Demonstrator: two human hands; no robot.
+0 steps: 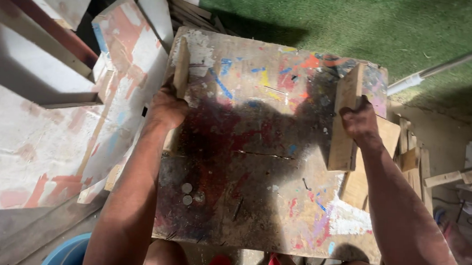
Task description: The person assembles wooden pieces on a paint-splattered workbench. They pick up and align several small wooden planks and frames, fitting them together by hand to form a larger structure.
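Between your knees and the grass, you have a paint-splashed board (256, 166) lying flat, and both your hands are on the wooden strips along its sides. Nearest you, the board's front edge sits just above your legs, with two small round discs (187, 194) and a few loose nails (238, 208) scattered on the dark stained patch; mind these if you slide anything toward yourself.

Your left hand (166, 109) is clenched around the thin wooden strip (180, 74) standing on edge at the board's left side. Your right hand (361, 122) grasps the broader wooden block (344, 123) set upright near the right side. Judging by this, you are lining up the two pieces on the board, and the next move asks that you hold both square and steady.

Room is tight on the left: white, paint-marked panels (44, 137) lean just beside that edge. To the right, offcuts and planks (414, 165) crowd close to the block. A blue tub (67, 253) sits by your left leg. Farthest off, green turf (336, 18) lies open beyond the board's far edge, crossed by a white pole (442, 68).
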